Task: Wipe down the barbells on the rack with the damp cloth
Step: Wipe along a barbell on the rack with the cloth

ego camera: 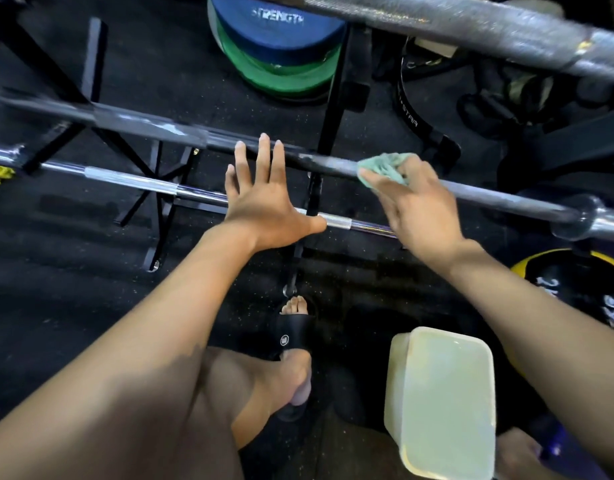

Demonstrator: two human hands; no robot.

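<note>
Three barbells lie across the black rack [324,109]. A dull grey barbell [489,195] runs through the middle of the view. My right hand [416,209] presses a green damp cloth [385,168] onto this bar. My left hand [260,199] is spread flat with fingers apart, hovering over a lower chrome barbell [132,178] and holding nothing. A third, knurled barbell [472,26] crosses the top right, close to the camera.
A pale plastic tub of water [444,400] stands on the black rubber floor by my right foot. Blue and green bumper plates [281,53] are stacked behind the rack. A yellow-and-black medicine ball [575,282] sits at right. My sandalled foot [295,337] is under the bars.
</note>
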